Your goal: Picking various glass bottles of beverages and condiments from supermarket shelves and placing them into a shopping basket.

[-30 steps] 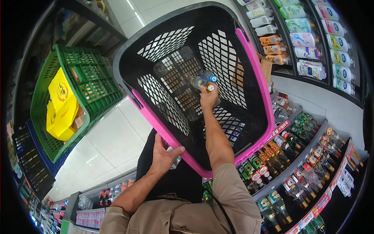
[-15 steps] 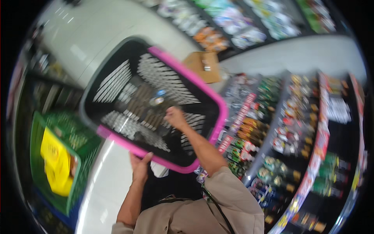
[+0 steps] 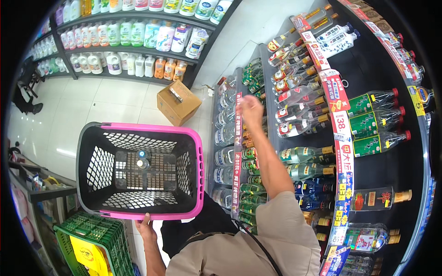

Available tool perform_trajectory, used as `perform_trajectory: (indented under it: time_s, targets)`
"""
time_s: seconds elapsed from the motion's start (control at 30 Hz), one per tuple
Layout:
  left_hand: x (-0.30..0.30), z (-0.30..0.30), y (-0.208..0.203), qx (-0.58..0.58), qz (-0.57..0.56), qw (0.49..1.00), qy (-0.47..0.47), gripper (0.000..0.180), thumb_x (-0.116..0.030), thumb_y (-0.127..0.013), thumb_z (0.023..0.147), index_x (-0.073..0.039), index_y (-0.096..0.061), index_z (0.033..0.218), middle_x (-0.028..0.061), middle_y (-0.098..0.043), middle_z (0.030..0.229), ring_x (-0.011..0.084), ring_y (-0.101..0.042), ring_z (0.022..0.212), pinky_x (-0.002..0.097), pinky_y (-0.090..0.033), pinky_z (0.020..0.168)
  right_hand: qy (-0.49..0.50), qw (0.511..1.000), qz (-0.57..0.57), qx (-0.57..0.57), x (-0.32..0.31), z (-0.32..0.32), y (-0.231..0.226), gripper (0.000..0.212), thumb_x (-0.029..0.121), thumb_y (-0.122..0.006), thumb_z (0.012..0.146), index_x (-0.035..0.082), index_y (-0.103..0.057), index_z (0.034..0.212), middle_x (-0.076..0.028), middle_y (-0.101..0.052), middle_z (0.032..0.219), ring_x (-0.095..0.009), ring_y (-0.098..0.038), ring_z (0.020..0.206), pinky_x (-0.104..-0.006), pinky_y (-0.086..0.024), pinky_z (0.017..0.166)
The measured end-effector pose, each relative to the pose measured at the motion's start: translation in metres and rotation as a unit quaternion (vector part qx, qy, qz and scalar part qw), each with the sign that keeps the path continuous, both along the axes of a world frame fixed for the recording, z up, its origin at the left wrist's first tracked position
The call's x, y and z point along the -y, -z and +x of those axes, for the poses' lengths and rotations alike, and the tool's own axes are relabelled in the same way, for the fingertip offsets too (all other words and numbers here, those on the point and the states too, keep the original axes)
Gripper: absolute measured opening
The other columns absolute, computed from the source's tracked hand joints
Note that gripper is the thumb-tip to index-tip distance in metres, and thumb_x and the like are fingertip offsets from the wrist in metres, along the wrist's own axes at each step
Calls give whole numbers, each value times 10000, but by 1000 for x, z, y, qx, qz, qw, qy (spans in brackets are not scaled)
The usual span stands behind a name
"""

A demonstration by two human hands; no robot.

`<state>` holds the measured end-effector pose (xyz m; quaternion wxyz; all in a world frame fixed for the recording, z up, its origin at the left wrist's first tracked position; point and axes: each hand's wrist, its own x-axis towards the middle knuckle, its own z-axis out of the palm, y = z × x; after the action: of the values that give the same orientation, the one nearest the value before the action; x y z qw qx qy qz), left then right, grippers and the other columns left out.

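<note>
The basket (image 3: 200, 170) is left of the shelf (image 3: 269, 78), with two bottles (image 3: 143, 164) inside. It looks stiff and probably light, but the bottles could roll. Its pink rim seems good to grab. The left hand (image 3: 146, 228) pinches that rim, thumb on top. The right arm stretches over the shelf; the right hand (image 3: 251, 110) is blurry, so I cannot tell if its fingers are spread.
</note>
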<state>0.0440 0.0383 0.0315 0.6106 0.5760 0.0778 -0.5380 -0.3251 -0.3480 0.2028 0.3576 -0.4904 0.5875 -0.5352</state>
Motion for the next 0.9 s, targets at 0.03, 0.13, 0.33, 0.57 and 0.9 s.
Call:
perform_trajectory:
  time_s: [0.03, 0.13, 0.33, 0.57, 0.9]
  targets:
    - [-1, 0, 1, 2, 1, 1000, 2, 575, -16, -711, 734, -112, -476, 1249, 26, -540, 1125, 194, -525, 1014, 417, -430, 919, 30, 999, -9, 3, 15, -20, -10, 293, 93, -626, 863, -57, -524, 1093, -116, -626, 885, -160, -634, 673, -256, -536, 511]
    - [-6, 0, 2, 32, 34, 999, -9, 544, -42, -724, 731, -114, -509, 1225, 28, -542, 1118, 188, -514, 1029, 407, -423, 913, 144, 986, -43, -77, 58, -65, -35, 348, 135, -644, 849, -67, -517, 1103, -148, -626, 870, -197, -639, 686, -290, -538, 553]
    - [-9, -3, -2, 63, 69, 995, -16, 604, -116, -753, 734, -115, -484, 1275, 43, -547, 1156, 210, -520, 1061, 430, -409, 942, 323, 843, -200, -380, 132, -129, -89, 497, 204, -678, 784, -119, -495, 1113, -304, -605, 991, -471, -580, 917, -462, -443, 872]
    - [-10, -9, 0, 61, 33, 998, -10, 568, -138, -734, 766, -102, -480, 1273, 35, -553, 1164, 199, -518, 1081, 440, -374, 962, 380, 807, -111, -437, 203, -182, -127, 645, 302, -717, 741, -191, -480, 1084, -353, -599, 1011, -438, -614, 942, -442, -473, 849]
    - [-11, -5, -6, 52, 54, 997, -4, 608, -123, -727, 753, -102, -464, 1300, 46, -554, 1181, 202, -517, 1091, 411, -388, 954, 363, 788, -132, -479, 219, -172, -112, 586, 213, -695, 783, -102, -397, 1178, -290, -546, 1049, -408, -553, 1015, -460, -432, 885]
